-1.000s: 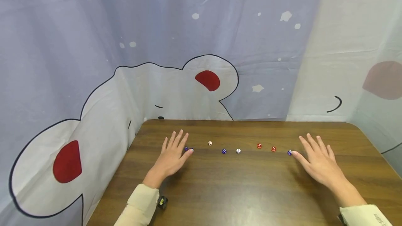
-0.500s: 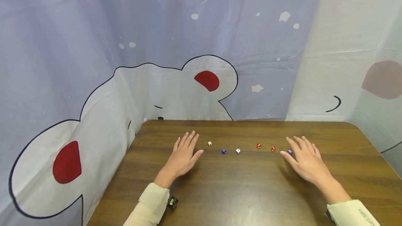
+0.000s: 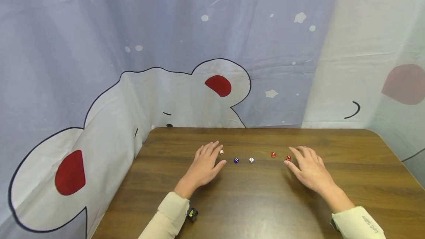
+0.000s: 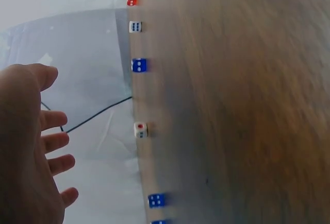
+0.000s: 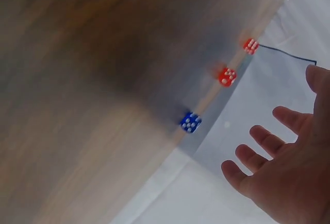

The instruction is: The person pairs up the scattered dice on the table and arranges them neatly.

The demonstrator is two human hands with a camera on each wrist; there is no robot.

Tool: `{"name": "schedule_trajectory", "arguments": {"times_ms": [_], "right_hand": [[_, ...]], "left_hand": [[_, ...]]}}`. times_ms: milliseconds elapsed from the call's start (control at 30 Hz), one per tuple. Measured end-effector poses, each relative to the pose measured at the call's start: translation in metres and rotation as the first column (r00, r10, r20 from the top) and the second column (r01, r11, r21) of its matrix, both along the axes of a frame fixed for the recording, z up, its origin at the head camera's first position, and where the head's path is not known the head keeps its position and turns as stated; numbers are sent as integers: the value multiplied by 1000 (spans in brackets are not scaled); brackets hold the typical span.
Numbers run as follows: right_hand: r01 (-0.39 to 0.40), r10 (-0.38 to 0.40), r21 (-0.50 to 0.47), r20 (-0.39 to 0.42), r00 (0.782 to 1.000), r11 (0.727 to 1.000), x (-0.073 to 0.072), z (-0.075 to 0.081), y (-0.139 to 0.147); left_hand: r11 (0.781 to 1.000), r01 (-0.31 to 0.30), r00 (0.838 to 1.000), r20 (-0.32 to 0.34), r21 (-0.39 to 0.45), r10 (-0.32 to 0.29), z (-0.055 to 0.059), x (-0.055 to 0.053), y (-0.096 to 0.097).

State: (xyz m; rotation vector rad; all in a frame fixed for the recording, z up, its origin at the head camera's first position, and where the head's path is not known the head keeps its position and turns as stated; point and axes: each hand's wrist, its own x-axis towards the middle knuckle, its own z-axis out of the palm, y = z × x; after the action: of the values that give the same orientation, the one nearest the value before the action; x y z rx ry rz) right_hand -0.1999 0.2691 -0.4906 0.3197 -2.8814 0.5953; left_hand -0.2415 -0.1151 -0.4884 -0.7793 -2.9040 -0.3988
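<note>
Several small dice lie in a loose row across the table. My left hand [image 3: 203,168] is held over the row's left end, fingers relaxed and holding nothing, its fingertips overlapping a white die [image 3: 221,152]. Two blue dice, one of them the blue die [image 4: 156,200], are hidden behind this hand in the head view. To the right lie a blue die [image 3: 236,160], a white die [image 3: 251,160] and a red die [image 3: 273,154]. My right hand [image 3: 310,169], also holding nothing, has its thumb and index finger around another red die [image 3: 288,158] in view. It hides a blue die [image 5: 190,122].
The brown wooden table [image 3: 252,198] runs back to a printed cloth curtain [image 3: 279,58] that hangs behind it and along the sides. A small black device [image 3: 192,214] sits at the left wrist, by the pale sleeve [image 3: 169,211].
Both hands have moved inward toward each other, the left to the right and the right to the left. The dice stay where they were.
</note>
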Motion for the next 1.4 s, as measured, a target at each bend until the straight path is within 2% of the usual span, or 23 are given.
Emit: {"name": "schedule_trajectory", "arguments": {"times_ms": [500,700,1000,1233,1400], "right_hand": [[-20,20,-24,8,1000,1000,-9,1,-32],[-33,33,-15,-3,999,999,-14,-2,-43],[-45,45,-19,50,998,999,-18,-12,-61],[-78,77,4,66,995,997,-27,-11,-73],[-101,98,28,104,990,994,-31,-11,-79]], "left_hand": [[999,50,999,9,-19,-49,-3,-8,29],[998,56,998,-6,-28,-56,-9,-13,41],[996,68,997,-16,-57,-69,-18,-14,61],[992,42,996,-71,-123,-51,-23,-22,76],[990,54,996,-67,-131,-63,-24,-27,83]]}}
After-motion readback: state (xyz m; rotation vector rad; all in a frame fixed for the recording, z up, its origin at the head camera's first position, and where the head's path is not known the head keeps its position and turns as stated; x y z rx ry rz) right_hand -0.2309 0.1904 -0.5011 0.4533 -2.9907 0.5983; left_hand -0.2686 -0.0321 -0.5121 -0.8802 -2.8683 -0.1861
